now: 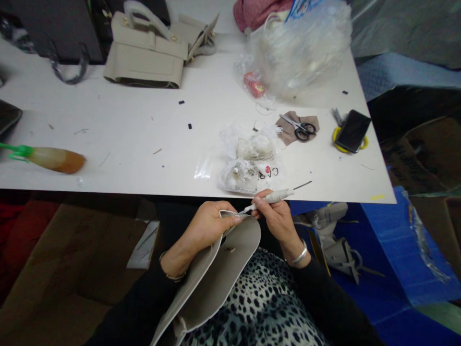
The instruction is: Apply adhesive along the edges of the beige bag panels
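Observation:
A light grey-beige bag piece [230, 269] rests over my lap, its curved panels standing apart. My left hand [205, 223] pinches the upper edge of this piece between thumb and fingers. In my right hand [275, 216] is a tool with a white handle [277, 196], perhaps an awl. Its thin tip meets the bag edge close to my left thumb, and a metal rod sticks out of the handle's other end. Just beyond my hands, on the table, lies a clear plastic bag with whitish contents [248, 168].
On the white table [137, 129] are scissors [300, 129] on a brown scrap, a phone [353, 130] over a yellow ring, and a green-capped bottle [54, 158]. A beige handbag [147, 57] stands at the back. A blue box [382, 240] with bag pieces is at right.

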The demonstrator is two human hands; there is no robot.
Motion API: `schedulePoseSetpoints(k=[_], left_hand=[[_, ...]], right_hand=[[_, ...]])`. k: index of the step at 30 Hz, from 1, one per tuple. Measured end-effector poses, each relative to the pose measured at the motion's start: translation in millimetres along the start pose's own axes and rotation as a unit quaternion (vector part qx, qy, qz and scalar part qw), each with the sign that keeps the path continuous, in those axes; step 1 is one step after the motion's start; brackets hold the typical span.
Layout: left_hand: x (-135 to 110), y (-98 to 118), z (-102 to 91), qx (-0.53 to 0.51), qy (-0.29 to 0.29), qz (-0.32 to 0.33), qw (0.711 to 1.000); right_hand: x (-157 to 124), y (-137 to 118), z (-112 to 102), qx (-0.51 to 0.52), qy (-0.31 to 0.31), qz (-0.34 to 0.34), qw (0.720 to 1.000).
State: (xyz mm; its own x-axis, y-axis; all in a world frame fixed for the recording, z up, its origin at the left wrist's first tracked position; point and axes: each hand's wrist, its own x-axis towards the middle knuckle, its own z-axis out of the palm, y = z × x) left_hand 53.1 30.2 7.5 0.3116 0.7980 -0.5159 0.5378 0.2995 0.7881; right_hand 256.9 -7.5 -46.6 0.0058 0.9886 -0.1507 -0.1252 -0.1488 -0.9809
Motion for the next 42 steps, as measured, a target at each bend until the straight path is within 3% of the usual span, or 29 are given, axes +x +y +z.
schedulePoseSetpoints(k=[7,9,11,13,15,21,35,42], left_hand=[[-3,-2,14.9,-0.002,-0.042,0.030,0.999],[-1,-2,13.7,-0.017,-0.044,0.030,0.998],[1,-2,7.7,-0.038,-0.024,0.012,0.999],[3,-3,-0.5,-0.057,0.010,-0.009,0.998],[4,-5,-7.6,-0.062,0.041,-0.018,0.997],[3,-5,-9.3,-0.049,0.033,-0.014,0.998],[2,-5,-12.8,-0.072,0.016,-0.028,0.997],[-1,1,-15.4,-0.083,0.020,-0.024,0.996]], right_hand=[[9,-32,-13,-0.169,-0.130,-0.070,0.975],[12,-32,-12,-0.120,-0.090,-0.052,0.987],[15,-24,-8,-0.046,0.030,-0.051,0.997],[17,-13,-4,-0.018,0.149,-0.083,0.985],[19,-5,0,-0.047,0.200,-0.117,0.972],[26,-6,6,-0.062,0.197,-0.137,0.969],[35,-10,-4,-0.130,0.143,-0.147,0.970],[33,-1,-6,-0.068,0.171,-0.115,0.976]])
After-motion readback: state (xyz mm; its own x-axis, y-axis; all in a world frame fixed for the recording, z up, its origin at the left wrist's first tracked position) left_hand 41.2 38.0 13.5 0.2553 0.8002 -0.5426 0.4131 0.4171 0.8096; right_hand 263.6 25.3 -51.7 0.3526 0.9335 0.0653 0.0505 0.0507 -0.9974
